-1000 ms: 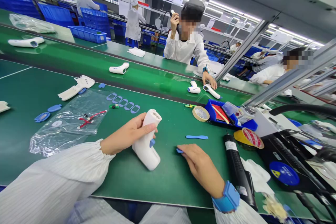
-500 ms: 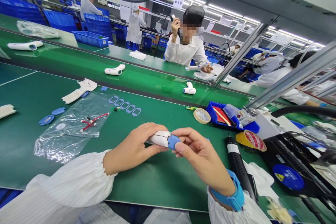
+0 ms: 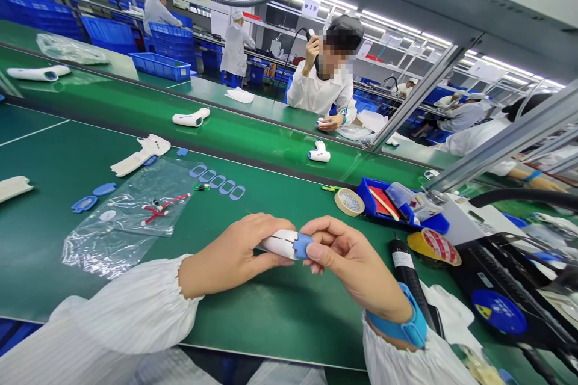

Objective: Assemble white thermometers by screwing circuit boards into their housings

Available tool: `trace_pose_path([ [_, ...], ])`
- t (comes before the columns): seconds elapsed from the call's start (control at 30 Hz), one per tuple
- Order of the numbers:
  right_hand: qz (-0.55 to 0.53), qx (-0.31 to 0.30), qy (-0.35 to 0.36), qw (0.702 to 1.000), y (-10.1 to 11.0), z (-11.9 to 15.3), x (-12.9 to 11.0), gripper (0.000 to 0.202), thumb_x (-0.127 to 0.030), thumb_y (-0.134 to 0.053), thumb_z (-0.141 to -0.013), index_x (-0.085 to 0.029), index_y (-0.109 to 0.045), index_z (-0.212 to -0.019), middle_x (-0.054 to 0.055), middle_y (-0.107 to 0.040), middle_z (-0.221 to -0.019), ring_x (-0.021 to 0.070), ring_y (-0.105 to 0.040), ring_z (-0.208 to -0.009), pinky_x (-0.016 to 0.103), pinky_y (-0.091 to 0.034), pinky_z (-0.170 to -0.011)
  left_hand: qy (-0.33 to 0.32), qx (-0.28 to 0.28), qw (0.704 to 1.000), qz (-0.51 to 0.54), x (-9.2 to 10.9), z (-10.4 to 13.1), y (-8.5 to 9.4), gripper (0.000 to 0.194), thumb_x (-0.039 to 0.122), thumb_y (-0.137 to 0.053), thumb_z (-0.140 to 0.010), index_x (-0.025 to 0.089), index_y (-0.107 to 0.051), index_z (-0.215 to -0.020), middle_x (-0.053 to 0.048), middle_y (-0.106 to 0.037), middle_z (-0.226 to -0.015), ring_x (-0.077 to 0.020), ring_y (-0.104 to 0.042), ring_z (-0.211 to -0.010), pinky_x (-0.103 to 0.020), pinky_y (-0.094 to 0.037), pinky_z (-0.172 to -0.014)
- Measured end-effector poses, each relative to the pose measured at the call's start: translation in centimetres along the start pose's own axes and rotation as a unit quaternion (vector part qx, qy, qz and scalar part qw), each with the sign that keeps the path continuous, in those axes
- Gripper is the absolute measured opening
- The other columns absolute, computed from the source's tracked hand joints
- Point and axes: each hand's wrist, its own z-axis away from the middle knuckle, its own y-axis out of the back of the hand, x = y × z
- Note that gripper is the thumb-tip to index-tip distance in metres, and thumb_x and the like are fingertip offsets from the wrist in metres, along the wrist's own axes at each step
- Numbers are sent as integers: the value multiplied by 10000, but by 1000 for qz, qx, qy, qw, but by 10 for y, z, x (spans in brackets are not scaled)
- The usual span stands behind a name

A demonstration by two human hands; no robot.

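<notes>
My left hand (image 3: 239, 252) is wrapped round a white plastic housing (image 3: 280, 243) with a dark seam along its top; it resembles the body of a handheld infrared thermometer. A blue end piece (image 3: 301, 246) sits against the housing's right end, and my right hand (image 3: 336, 252) pinches it between thumb and fingers. Part of the housing is hidden under my left palm. To the left lie a clear plastic bag (image 3: 135, 216) with red wires on it, a row of blue oval frames (image 3: 217, 182), a white half shell (image 3: 141, 155) and blue covers (image 3: 85, 203).
White thermometer-shaped units (image 3: 320, 151) lie on the green conveyor (image 3: 253, 138) beyond the bench. To the right are a tape roll (image 3: 349, 201), a blue tool tray (image 3: 383, 183), a black electric screwdriver (image 3: 409, 271) and yellow tape (image 3: 434, 246). A co-worker (image 3: 323, 81) sits across.
The blue end piece now sits closer against the white housing. Both hands keep their grips. Units on the conveyor have shifted slightly left, and the co-worker's lower hand has moved left.
</notes>
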Motion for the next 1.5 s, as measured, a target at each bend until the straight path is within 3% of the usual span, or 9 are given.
trace_pose_path([
  [0.27, 157, 40, 84, 983, -9, 5, -4, 194, -310, -558, -834, -201, -617, -983, -4, -572, -677, 106, -534, -599, 228, -484, -557, 1, 14, 1000, -7, 4, 0, -4, 205, 295, -506, -869, 203, -516, -1052, -33, -622, -975, -156, -552, -861, -273, -436, -763],
  [0.47, 337, 105, 225, 908, -19, 5, 18, 322, -269, -468, -886, -319, -550, -1193, 38, -550, -855, 163, -543, -803, 293, -493, -691, -13, 85, 996, -1, 3, 0, -11, 100, 253, -504, -857, 197, -535, -934, -13, -619, -835, -139, -538, -730, -256, -435, -682],
  [0.57, 357, 121, 259, 889, -25, 1, 29, 369, -252, -472, -880, -303, -490, -1246, 77, -508, -1165, 211, -501, -1062, 359, -457, -869, -30, 110, 993, -11, 3, -1, -12, 80, 240, -493, -850, 187, -533, -893, -9, -604, -788, -138, -524, -701, -249, -427, -657],
  [0.63, 336, 114, 273, 894, -32, -1, 35, 387, -214, -469, -878, -287, -446, -1257, 68, -474, -1272, 212, -458, -1157, 368, -417, -945, -38, 123, 991, -28, 3, -1, -15, 87, 241, -475, -848, 182, -538, -858, -12, -598, -762, -141, -523, -689, -252, -423, -642],
  [0.83, 264, 196, 318, 889, -46, -5, 44, 286, -158, -425, -880, -263, -479, -1140, 59, -564, -1144, 187, -516, -1093, 341, -438, -910, -34, 158, 985, -55, 4, -6, -26, 126, 255, -459, -845, 176, -545, -800, -32, -617, -746, -163, -538, -692, -282, -427, -655],
  [1.0, 176, 213, 253, 927, -29, -8, 42, 208, -252, -468, -883, -243, -541, -1077, 64, -604, -1088, 201, -573, -1019, 366, -456, -881, 41, 65, 997, 0, -3, -5, -14, 294, 344, -572, -804, 199, -534, -1057, -44, -617, -1048, -189, -549, -937, -304, -411, -824],
  [1.17, -141, 238, 169, 946, -20, -6, 50, 277, -399, -573, -816, -266, -530, -1055, 18, -654, -982, 191, -632, -930, 366, -490, -838, 140, -7, 989, 39, -7, 4, -5, 317, 432, -584, -781, 199, -565, -994, 4, -609, -854, -143, -526, -708, -240, -393, -627],
  [1.33, -226, 176, 94, 954, -37, -8, 63, 352, -315, -728, -689, -238, -558, -987, 15, -678, -947, 178, -632, -899, 346, -488, -835, 133, -1, 986, 98, -3, 6, -16, 328, 395, -585, -788, 201, -565, -1051, -12, -634, -943, -158, -545, -773, -249, -406, -685],
  [1.5, -235, 218, 97, 942, -49, -15, 75, 313, -347, -715, -694, -214, -565, -935, 22, -692, -934, 185, -628, -924, 349, -484, -846, 158, 82, 978, 106, -6, 7, -36, 323, 373, -583, -789, 201, -580, -1062, -47, -631, -1038, -206, -548, -908, -296, -399, -797],
])
